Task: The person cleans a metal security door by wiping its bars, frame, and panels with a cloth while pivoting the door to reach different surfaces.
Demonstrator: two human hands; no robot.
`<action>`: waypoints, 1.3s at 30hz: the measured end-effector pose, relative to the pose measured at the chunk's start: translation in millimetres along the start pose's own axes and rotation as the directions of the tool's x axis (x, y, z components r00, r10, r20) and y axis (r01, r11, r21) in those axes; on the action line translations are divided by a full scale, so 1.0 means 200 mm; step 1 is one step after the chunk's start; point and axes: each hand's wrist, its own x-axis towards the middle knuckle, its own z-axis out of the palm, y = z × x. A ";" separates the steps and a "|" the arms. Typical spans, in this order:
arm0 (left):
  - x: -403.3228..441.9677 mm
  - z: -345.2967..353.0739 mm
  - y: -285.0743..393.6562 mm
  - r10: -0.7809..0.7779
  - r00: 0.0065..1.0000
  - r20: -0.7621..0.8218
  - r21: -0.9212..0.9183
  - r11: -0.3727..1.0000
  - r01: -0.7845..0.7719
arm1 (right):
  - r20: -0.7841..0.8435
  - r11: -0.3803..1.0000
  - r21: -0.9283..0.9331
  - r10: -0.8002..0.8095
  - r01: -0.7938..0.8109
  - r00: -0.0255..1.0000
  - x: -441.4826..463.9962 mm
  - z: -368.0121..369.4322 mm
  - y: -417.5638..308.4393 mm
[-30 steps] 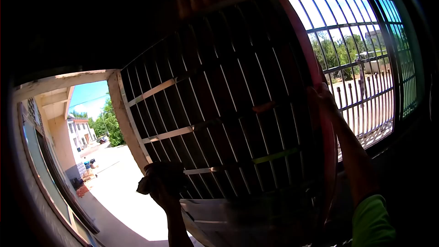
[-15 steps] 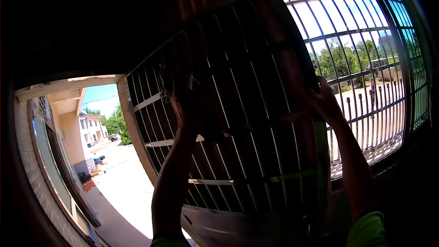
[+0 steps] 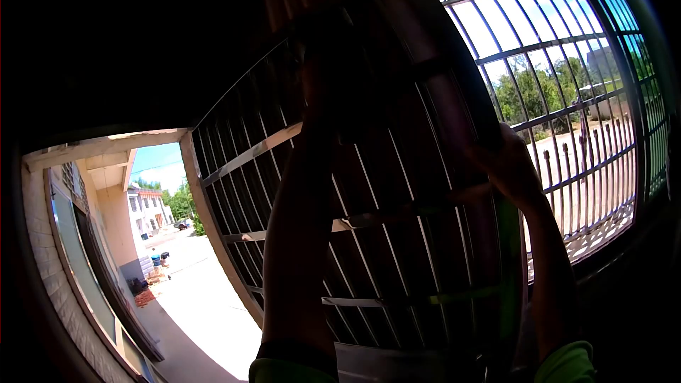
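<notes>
A dark barred panel [image 3: 397, 170] with light crossbars fills the middle of the view, tilted and mostly in shadow. My left hand [image 3: 316, 74] is raised against its upper part. Deep shadow hides those fingers and anything in them. My right hand [image 3: 507, 163] grips the right edge of the panel's frame, with the fingers on the side in shadow. The left forearm crosses in front of the bars, and the right one lies along the panel's right side.
On the right, a window grille [image 3: 546, 50] opens onto trees and bright ground. To the left, a doorway frame [image 3: 106, 143] shows a sunlit yard [image 3: 206, 291], a white building [image 3: 149, 209] and a tiled wall [image 3: 53, 269].
My left hand has moved up the panel from its middle; the crumpled, cloth-like thing around it earlier is lost in shadow. My right hand stays at the frame edge. The view has shifted slightly.
</notes>
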 end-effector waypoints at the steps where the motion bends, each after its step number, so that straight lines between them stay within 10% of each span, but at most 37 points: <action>1: -0.03 0.01 -0.02 0.033 0.999 -0.015 0.006 0.999 -0.033 | 0.003 1.000 0.001 -0.001 0.001 1.000 0.01 0.01 0.00; 6: -0.21 0.11 -0.13 0.146 0.985 -0.088 0.176 0.976 -0.128 | 0.007 0.999 0.037 -0.006 0.006 1.000 0.02 0.02 0.07; 9: -0.39 -0.06 -0.09 0.101 0.995 -0.023 -0.151 0.983 -0.103 | -0.025 1.000 0.004 -0.012 0.012 1.000 0.01 0.02 0.06; 12: -0.38 -0.13 -0.20 0.350 0.909 -0.225 -0.035 0.930 -0.366 | -0.064 1.000 -0.029 0.000 -0.002 0.998 0.00 0.02 0.06; 14: -0.18 -0.16 -0.32 0.098 0.973 -0.208 -0.302 0.940 -0.159 | -0.071 0.997 -0.078 0.022 -0.028 0.997 -0.01 0.01 0.01; 19: 0.51 0.10 -0.58 0.287 0.807 -0.516 0.154 0.958 -0.242 | -0.039 0.998 -0.054 -0.012 0.009 0.999 -0.07 -0.01 -0.10; 21: 0.53 0.10 -0.47 -0.059 0.827 -0.559 0.054 0.993 0.108 | -0.042 0.996 -0.088 -0.001 -0.003 0.999 -0.09 -0.02 -0.16; 27: 0.14 -0.22 -0.16 -0.222 0.938 -0.265 0.029 0.971 0.238 | -0.021 0.995 -0.085 0.044 -0.046 0.999 -0.10 -0.03 -0.19; 39: -0.34 -0.30 -0.35 -0.064 0.998 -0.020 0.001 0.998 0.064 | -0.018 0.998 -0.040 0.038 -0.039 0.999 -0.08 -0.02 -0.11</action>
